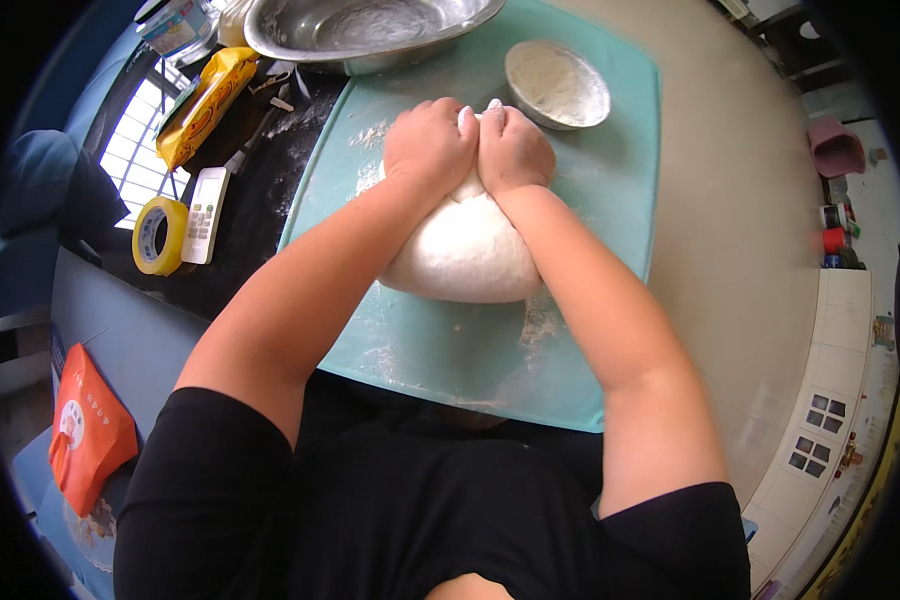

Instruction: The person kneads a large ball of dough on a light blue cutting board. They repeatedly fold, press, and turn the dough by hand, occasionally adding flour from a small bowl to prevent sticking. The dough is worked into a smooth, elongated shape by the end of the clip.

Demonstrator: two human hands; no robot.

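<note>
A big, smooth lump of white dough (460, 255) lies on a pale green mat (430, 350) dusted with flour. Side by side, my left hand (428, 142) and my right hand (515, 152) press into its far part. Both hands are closed, with the fingers curled over the dough and their tips partly hidden; white flour or dough clings near the thumbs. My forearms reach along both sides of the lump. Just beyond my right hand stands a small metal bowl (574, 125) holding flour. A wide metal basin (315, 55) sits at the mat's far left.
On the black surface at left lie a yellow package (205, 110), a white remote control (205, 215) and a roll of yellow tape (175, 238). A container (175, 32) stands behind them. An orange bag (95, 440) is lower left; a pink tub (836, 147) is far right.
</note>
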